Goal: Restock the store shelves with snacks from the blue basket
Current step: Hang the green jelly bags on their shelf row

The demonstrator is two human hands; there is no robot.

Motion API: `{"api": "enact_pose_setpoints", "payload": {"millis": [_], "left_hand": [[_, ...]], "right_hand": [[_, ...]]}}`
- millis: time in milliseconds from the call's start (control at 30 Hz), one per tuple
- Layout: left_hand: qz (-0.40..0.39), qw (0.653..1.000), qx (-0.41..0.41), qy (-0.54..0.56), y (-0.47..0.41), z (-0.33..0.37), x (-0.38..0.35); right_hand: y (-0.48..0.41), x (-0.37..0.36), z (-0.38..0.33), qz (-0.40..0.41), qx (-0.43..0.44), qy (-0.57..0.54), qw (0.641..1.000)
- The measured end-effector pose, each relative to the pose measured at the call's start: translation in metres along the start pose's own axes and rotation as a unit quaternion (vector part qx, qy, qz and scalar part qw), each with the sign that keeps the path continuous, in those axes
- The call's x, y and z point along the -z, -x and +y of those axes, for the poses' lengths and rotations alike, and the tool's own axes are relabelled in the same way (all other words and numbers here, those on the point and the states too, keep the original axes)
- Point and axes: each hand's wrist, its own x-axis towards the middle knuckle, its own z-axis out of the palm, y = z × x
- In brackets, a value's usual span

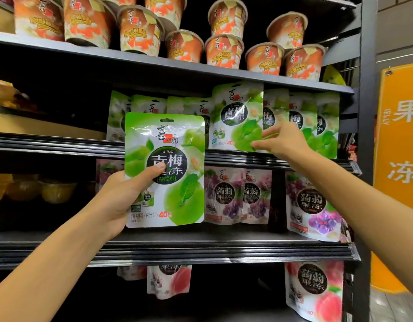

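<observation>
The left hand (122,196) grips a green pouch (164,169) upright in front of the middle shelf (61,145), thumb across its label "青梅果冻", "jǔ ruò" and "40%". The right hand (282,141), fingers loosely curled, touches the standing green pouches (238,117) near that shelf's right end. Orange cups (224,51) crowd the shelf above; purple pouches (235,196) stand below.

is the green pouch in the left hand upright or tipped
Upright: the green pouch in the left hand has its hang hole on top and its print reads level.
</observation>
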Motion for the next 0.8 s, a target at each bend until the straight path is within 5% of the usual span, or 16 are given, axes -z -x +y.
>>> {"api": "enact_pose_setpoints", "payload": {"millis": [567, 800], "left_hand": [[-0.016, 1.0, 0.019, 0.012, -0.005, -0.015, -0.021], [-0.009, 1.0, -0.009, -0.003, -0.021, 0.007, -0.037]], "right_hand": [[-0.001, -0.003, 0.013, 0.082, -0.045, 0.05, 0.994], [0.013, 0.005, 0.001, 0.091, 0.083, -0.039, 0.992]]}}
